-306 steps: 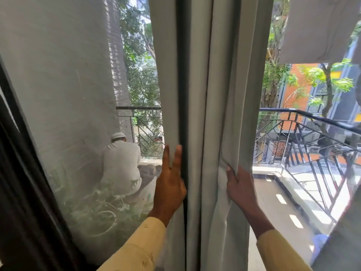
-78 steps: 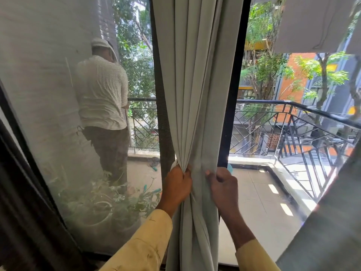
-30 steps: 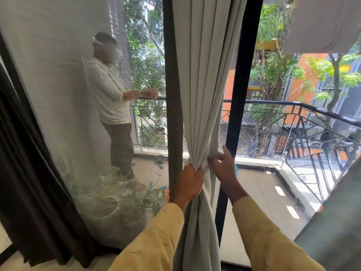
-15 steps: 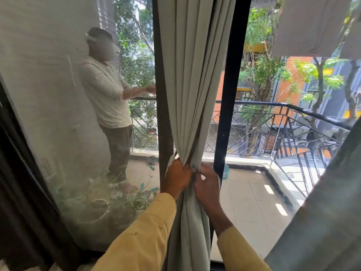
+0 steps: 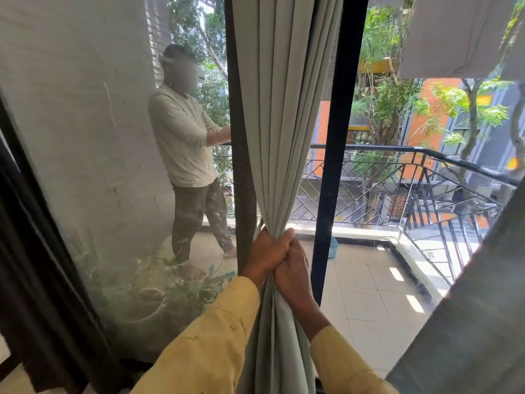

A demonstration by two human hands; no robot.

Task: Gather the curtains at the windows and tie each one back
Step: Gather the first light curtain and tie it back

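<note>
The pale grey-green curtain (image 5: 281, 123) is gathered into a narrow bundle in front of the black window frame (image 5: 336, 137). The bundle is gripped at its narrowest point by the left hand (image 5: 265, 253), fingers curled round it. The right hand (image 5: 294, 273) is clasped on the folds just beside, touching the left.

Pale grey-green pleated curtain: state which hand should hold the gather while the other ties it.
Left, probably. The left hand wraps the pale grey-green pleated curtain at its narrowest pinch, while the right hand grips just below, against it, so it could let go without loosening the folds.
</note>
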